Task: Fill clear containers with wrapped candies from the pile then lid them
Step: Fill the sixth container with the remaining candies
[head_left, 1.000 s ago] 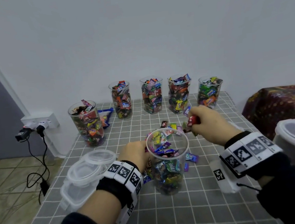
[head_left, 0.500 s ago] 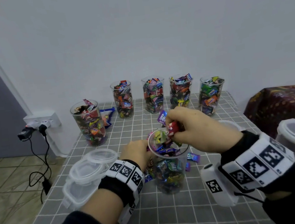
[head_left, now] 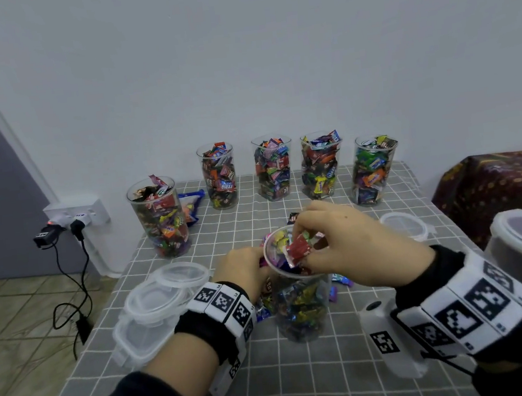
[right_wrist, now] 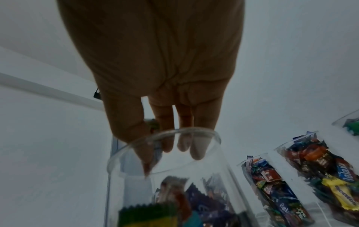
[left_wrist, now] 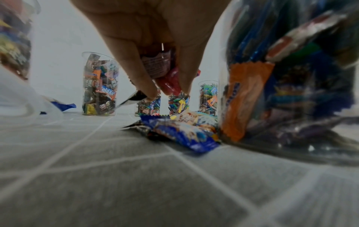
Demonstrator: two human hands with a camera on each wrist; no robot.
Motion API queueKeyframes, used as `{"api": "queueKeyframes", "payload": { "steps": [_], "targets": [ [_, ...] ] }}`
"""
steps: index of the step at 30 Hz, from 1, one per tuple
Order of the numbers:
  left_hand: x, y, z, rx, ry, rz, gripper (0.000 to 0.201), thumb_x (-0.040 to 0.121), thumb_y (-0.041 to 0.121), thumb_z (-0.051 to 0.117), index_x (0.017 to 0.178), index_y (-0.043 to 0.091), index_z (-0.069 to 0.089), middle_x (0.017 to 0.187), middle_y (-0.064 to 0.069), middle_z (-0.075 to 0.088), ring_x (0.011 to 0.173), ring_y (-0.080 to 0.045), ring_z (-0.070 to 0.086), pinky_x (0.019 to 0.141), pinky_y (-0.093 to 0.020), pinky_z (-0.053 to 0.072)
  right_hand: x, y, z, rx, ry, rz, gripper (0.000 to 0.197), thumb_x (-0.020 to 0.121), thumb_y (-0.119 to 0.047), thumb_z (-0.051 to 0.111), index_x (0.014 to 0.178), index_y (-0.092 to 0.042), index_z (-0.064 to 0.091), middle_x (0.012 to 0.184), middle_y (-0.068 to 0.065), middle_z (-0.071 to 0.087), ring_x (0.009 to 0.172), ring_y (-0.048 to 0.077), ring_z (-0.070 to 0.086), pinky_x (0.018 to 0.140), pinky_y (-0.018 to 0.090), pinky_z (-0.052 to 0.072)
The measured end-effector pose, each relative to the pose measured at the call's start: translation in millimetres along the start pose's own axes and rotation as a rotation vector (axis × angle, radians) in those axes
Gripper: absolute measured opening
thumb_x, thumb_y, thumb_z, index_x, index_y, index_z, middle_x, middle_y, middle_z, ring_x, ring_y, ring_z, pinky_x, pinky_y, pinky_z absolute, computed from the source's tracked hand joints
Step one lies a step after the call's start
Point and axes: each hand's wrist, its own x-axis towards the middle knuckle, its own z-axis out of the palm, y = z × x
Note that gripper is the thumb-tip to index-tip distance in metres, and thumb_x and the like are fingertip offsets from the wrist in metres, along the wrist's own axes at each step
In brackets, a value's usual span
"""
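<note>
Right now the right hand (head_left: 353,246) hangs over the mouth of the near container (head_left: 301,304), its fingers (right_wrist: 165,138) dipping inside the rim; a red candy (head_left: 298,250) lies at its fingertips, though I cannot tell whether it is still pinched. The left hand (head_left: 245,273), low on the bench (head_left: 274,385) beside the container, has its fingers (left_wrist: 143,83) clamped on a few wrapped candies (left_wrist: 165,76) from the loose pile (left_wrist: 184,130). These sweets look light, crinkly and slippery, best gathered in a small bunch. The container seems thin and tippy; steady it low on the wall. Lids (head_left: 166,293) wait stacked left.
</note>
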Motion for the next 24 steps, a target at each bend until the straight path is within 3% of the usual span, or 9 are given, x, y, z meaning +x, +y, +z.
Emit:
{"api": "queueKeyframes", "payload": {
  "steps": [5, 8, 11, 13, 16, 19, 24],
  "targets": [
    [3.6, -3.9, 5.3, 0.017, -0.01, -0.001, 0.019, 0.094, 0.022, 0.048, 0.1, 0.011, 0.063, 0.104, -0.009, 0.067, 0.099, -0.027, 0.059, 0.077, -0.03, 0.042, -11.0, 6.8, 1.6, 0.145, 0.103, 0.055, 0.038, 0.081, -0.022, 0.068, 0.117, -0.02, 0.055, 0.116, -0.008, 0.048, 0.106, 0.005, 0.045, 0.09, 0.019, 0.035],
    [6.7, -8.3, 9.3, 0.003, -0.01, 0.004, 0.02, 0.092, 0.026, 0.05, 0.102, 0.018, 0.064, 0.101, -0.005, 0.068, 0.096, -0.025, 0.061, 0.079, -0.031, 0.047, -17.0, 16.8, 8.7, 0.43, 0.021, 0.183, 0.079, 0.074, -0.033, 0.078, 0.14, -0.023, 0.035, 0.133, -0.012, 0.04, 0.12, -0.002, 0.039, 0.096, 0.013, 0.034],
    [6.3, -9.3, 10.7, -0.005, 0.003, 0.009, 0.021, 0.091, 0.029, 0.05, 0.103, 0.021, 0.065, 0.099, -0.003, 0.067, 0.095, -0.024, 0.062, 0.076, -0.03, 0.047, -20.0, 28.1, 26.6, 0.626, -0.089, 0.209, 0.116, 0.054, -0.053, 0.082, 0.147, -0.025, 0.019, 0.145, -0.011, 0.034, 0.128, -0.002, 0.037, 0.103, 0.015, 0.032],
    [5.6, -10.6, 11.6, -0.013, 0.028, 0.012, 0.02, 0.091, 0.03, 0.051, 0.101, 0.021, 0.065, 0.097, -0.001, 0.067, 0.092, -0.022, 0.061, 0.071, -0.027, 0.042, -20.6, 30.8, 36.7, 0.67, -0.071, 0.213, 0.119, 0.048, -0.055, 0.079, 0.147, -0.025, 0.019, 0.144, -0.01, 0.037, 0.129, -0.001, 0.039, 0.106, 0.02, 0.035],
    [2.2, -12.0, 10.1, -0.071, 0.059, 0.019, 0.017, 0.09, 0.03, 0.053, 0.099, 0.023, 0.066, 0.096, 0.001, 0.067, 0.088, -0.019, 0.06, 0.069, -0.024, 0.04, -20.2, 31.0, 45.8, 0.715, 0.002, 0.216, 0.113, 0.049, -0.051, 0.08, 0.144, -0.025, 0.024, 0.139, -0.007, 0.042, 0.125, 0.002, 0.045, 0.103, 0.023, 0.041],
    [-1.4, -14.5, 5.9, -0.132, 0.122, 0.031, 0.014, 0.089, 0.026, 0.057, 0.095, 0.022, 0.069, 0.093, -0.002, 0.069, 0.091, -0.022, 0.061, 0.072, -0.028, 0.043, -21.2, 31.8, 49.8, 0.747, 0.038, 0.216, 0.111, 0.048, -0.052, 0.079, 0.142, -0.026, 0.027, 0.135, -0.007, 0.045, 0.124, 0.005, 0.047, 0.106, 0.031, 0.042],
    [-1.4, -21.5, -8.9, -0.274, 0.221, 0.033, 0.011, 0.087, 0.025, 0.065, 0.088, 0.016, 0.071, 0.079, 0.001, 0.068, 0.08, -0.018, 0.061, 0.074, -0.035, 0.048, -21.1, 33.7, 52.1, 0.767, 0.049, 0.216, 0.107, 0.047, -0.052, 0.079, 0.139, -0.03, 0.028, 0.134, -0.01, 0.046, 0.123, 0.006, 0.048, 0.107, 0.033, 0.041]
  ]
}}
